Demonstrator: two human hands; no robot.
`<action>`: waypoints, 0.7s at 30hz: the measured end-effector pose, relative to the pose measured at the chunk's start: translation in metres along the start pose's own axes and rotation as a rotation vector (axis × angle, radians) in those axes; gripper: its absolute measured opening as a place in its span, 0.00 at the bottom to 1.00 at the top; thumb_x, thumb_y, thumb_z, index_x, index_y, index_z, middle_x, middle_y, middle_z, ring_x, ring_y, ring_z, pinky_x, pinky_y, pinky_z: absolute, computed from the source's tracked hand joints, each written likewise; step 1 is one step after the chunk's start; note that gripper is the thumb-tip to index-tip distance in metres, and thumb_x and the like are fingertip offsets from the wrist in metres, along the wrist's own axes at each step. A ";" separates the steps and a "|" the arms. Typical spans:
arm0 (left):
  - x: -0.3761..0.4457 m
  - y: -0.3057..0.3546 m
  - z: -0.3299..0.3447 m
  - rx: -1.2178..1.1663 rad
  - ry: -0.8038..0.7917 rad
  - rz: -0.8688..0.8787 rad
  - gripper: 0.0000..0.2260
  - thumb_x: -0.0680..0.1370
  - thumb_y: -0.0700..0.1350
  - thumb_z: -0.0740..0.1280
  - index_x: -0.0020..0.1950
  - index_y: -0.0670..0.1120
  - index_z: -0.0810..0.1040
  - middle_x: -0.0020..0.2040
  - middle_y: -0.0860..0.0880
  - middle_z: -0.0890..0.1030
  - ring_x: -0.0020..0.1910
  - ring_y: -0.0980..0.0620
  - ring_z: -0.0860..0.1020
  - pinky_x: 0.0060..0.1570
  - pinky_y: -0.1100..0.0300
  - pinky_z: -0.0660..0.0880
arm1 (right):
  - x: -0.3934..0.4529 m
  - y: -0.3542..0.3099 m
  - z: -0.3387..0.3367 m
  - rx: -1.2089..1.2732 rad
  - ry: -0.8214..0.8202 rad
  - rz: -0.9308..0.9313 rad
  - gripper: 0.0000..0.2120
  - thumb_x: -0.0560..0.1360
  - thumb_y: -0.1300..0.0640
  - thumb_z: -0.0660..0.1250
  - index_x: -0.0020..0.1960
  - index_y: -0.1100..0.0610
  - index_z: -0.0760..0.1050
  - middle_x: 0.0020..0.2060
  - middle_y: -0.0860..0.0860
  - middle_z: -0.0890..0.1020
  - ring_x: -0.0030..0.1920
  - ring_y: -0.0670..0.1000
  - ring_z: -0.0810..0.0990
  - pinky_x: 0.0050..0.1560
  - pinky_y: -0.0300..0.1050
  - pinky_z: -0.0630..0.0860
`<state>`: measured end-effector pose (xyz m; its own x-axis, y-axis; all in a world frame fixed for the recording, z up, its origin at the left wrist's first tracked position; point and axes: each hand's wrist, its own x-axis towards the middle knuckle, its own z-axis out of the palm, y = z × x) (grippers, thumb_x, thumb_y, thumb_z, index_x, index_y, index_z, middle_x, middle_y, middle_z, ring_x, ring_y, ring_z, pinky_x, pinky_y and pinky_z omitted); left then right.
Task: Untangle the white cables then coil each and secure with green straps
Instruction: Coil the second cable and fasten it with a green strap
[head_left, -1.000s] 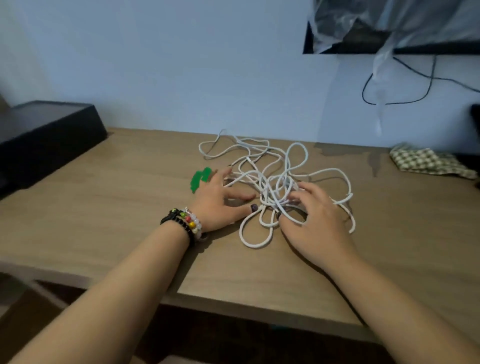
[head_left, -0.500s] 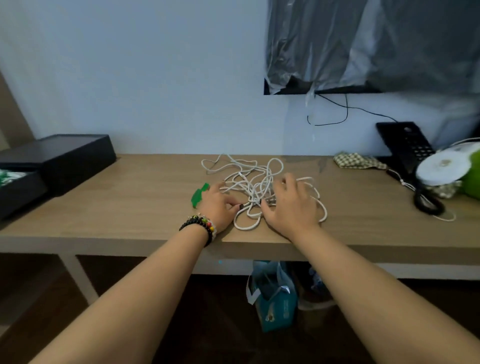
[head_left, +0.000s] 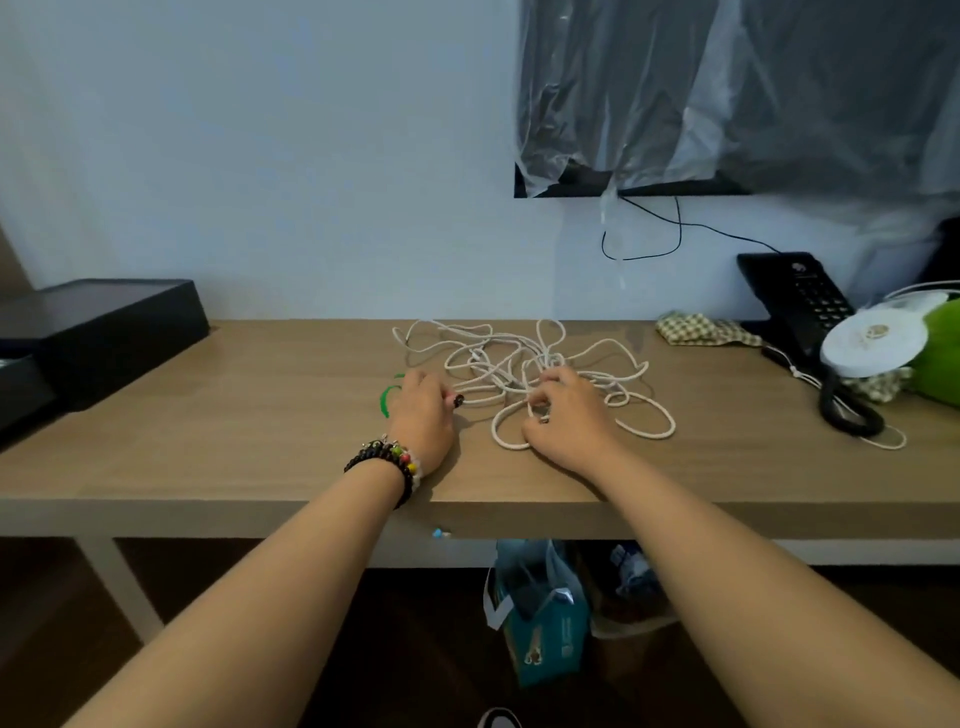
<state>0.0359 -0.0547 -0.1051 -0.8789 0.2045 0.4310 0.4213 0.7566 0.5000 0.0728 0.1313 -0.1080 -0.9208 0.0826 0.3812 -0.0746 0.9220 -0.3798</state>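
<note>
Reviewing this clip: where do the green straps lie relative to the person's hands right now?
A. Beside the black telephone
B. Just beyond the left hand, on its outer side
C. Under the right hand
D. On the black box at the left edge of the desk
B: the green straps peek out on the desk just left of the left hand, away from the right hand working the white cables.

You're in what looks like a hotel room or home bedroom: long wooden wall-side surface (head_left: 260, 415), black corded desk phone (head_left: 800, 301) at far right, wall-mounted TV (head_left: 727, 104) wrapped in clear plastic, black box (head_left: 104, 317) at left, folded checked cloth (head_left: 701, 330), shopping bag (head_left: 540, 613) on the floor underneath.
</note>
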 end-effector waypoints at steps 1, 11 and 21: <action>0.002 0.001 -0.001 -0.005 -0.018 -0.013 0.07 0.81 0.37 0.58 0.54 0.38 0.74 0.57 0.41 0.72 0.56 0.41 0.70 0.55 0.53 0.64 | 0.004 0.004 0.000 -0.021 0.016 0.029 0.16 0.72 0.56 0.65 0.58 0.56 0.78 0.66 0.48 0.70 0.66 0.52 0.69 0.66 0.47 0.67; 0.036 -0.015 -0.006 -0.255 -0.114 -0.011 0.15 0.80 0.51 0.65 0.38 0.44 0.80 0.28 0.52 0.72 0.27 0.60 0.69 0.31 0.61 0.63 | 0.048 0.067 -0.004 -0.075 0.126 0.145 0.25 0.69 0.68 0.61 0.66 0.62 0.74 0.68 0.54 0.73 0.68 0.57 0.70 0.69 0.49 0.66; 0.046 0.004 0.022 -0.543 -0.104 0.144 0.14 0.76 0.49 0.63 0.32 0.49 0.79 0.23 0.57 0.70 0.26 0.59 0.66 0.29 0.66 0.62 | 0.043 0.019 0.005 -0.055 0.023 -0.511 0.16 0.75 0.60 0.64 0.62 0.59 0.74 0.57 0.54 0.78 0.59 0.54 0.75 0.59 0.47 0.71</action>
<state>-0.0075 -0.0286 -0.0995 -0.8098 0.3628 0.4611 0.5691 0.2945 0.7677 0.0293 0.1502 -0.1033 -0.7634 -0.3758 0.5253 -0.4916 0.8656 -0.0952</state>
